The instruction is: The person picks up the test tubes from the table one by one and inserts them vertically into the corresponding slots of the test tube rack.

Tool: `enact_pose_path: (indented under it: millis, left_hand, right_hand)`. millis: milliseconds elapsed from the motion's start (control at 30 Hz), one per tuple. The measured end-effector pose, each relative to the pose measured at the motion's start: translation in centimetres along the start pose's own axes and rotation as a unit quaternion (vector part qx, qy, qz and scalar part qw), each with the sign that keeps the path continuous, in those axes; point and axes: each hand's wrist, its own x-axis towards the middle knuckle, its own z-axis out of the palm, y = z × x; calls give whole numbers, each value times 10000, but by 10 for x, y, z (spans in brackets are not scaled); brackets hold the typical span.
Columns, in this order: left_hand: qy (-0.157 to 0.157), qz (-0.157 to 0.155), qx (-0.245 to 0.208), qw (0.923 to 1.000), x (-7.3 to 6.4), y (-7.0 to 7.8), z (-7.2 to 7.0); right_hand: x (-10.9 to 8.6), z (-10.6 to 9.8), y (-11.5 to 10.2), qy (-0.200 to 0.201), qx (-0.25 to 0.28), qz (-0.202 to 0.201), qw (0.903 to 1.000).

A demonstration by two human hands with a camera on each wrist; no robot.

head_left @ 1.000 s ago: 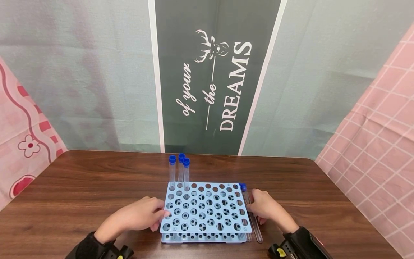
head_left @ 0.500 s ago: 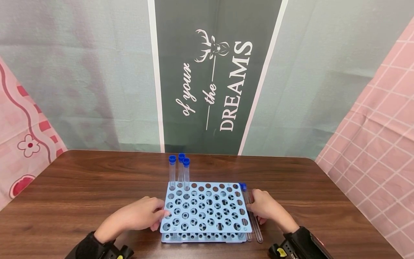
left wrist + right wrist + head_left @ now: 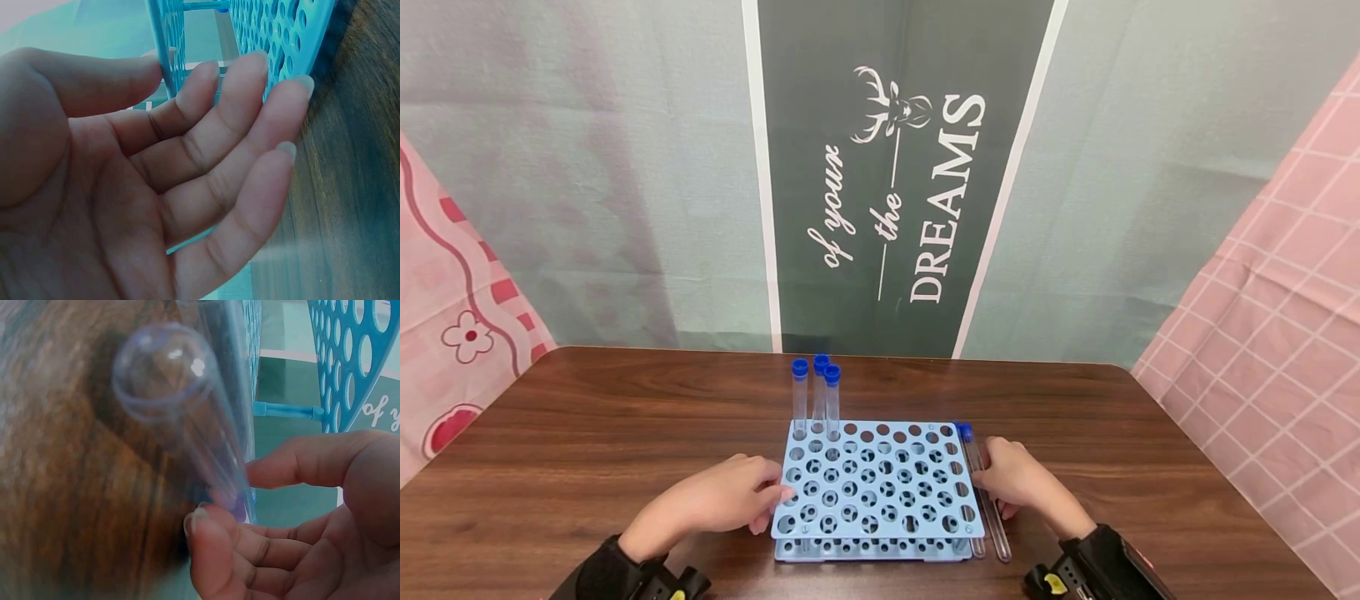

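- Blue rack (image 3: 877,487) in the middle of the brown worktop (image 3: 587,433), close to the near edge.
- Three capped tubes (image 3: 817,400) standing up in the far left corner of the rack.
- Two loose tubes (image 3: 983,508) lying flat on the worktop, just beside the rack's right side. Long axis running from far to near, blue cap (image 3: 963,432) at the far end, round clear bottoms at the near end.
- Right hand (image 3: 1019,478) right next to those loose tubes, on their outer side. Much nearer to them than the other hand.
- Right fingers (image 3: 250,540) bent loosely, thumb out, with the tip of one clear tube (image 3: 187,419) resting at the fingertips. Touching, it seems, but hard to say if there is a real pinch, since the wrist view is so close and blurry.
- Left hand (image 3: 722,497) at the rack's left side. Left fingers (image 3: 250,106) nearly straight, tips pressed flat on the rack's edge (image 3: 300,50), thumb against a thin post. Nothing wrapped up in that hand.
- Near ends of the loose tubes partly hidden behind the right hand in the head view.
- Rack holes mostly bare, with dark spots showing through.
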Motion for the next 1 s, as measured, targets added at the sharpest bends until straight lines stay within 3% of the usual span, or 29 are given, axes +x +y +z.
enact_pose_path:
  millis: [1000]
  left_hand:
    - [-19,14,-2,10000,0,1,-1]
  right_hand:
    - [-1,-5,-3,148,76,34,9999]
